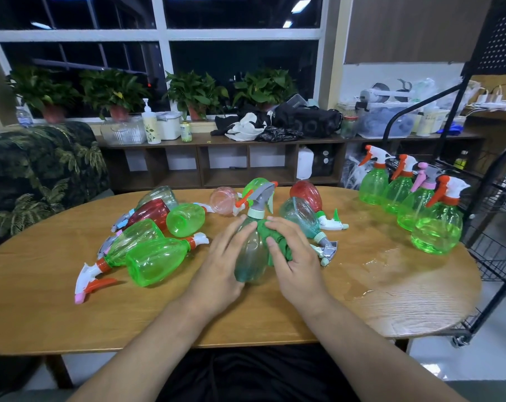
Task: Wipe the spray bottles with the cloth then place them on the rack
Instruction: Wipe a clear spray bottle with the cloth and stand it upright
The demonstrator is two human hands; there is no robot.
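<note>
Over the table (72, 314), the left hand (220, 265) cupped the teal spray bottle (250, 253), fingers lightly curved along its left side. The right hand (296, 265) gripped the green cloth (279, 239) against its right side, fingers curled over it.

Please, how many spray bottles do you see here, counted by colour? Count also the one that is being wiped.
Green bottles: 8
Pale blue bottles: 3
Red bottles: 2
Pink bottle: 1
Total: 14
</note>
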